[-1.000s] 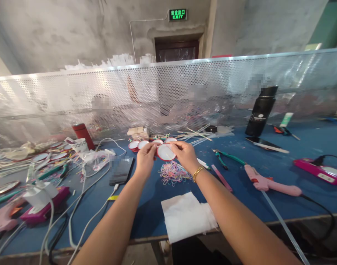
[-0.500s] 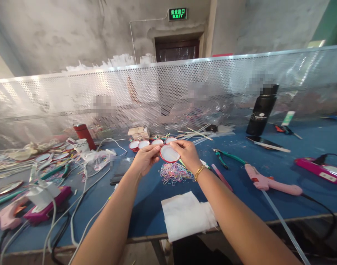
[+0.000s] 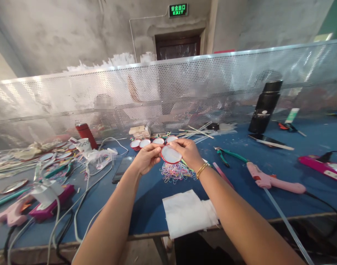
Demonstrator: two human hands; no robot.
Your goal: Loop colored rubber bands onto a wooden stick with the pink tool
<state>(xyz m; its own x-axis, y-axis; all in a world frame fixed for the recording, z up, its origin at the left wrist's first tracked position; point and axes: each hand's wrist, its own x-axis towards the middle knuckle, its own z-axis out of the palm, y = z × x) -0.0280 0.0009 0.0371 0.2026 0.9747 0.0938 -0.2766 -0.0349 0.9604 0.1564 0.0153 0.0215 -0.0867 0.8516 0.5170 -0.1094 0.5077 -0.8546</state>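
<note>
A small round white disc with a red rim is held up between both hands above the table. My left hand pinches its upper left edge with thumb and fingers. On its upper right edge, the thumb and fingers of my right hand are closed. Behind the hands, several similar red-rimmed discs stand in a row. Just below the held disc lies a pile of colourful loops, and nearer the front edge is a folded white cloth.
A pink glue gun and green-handled pliers lie right, near a black bottle. Left are a phone, cables, a red bottle and another glue gun. A perforated metal screen stands behind.
The view has shifted slightly, so the table objects appear a little displaced. Both hands keep their hold on the disc, with hardly any change in their grip.
</note>
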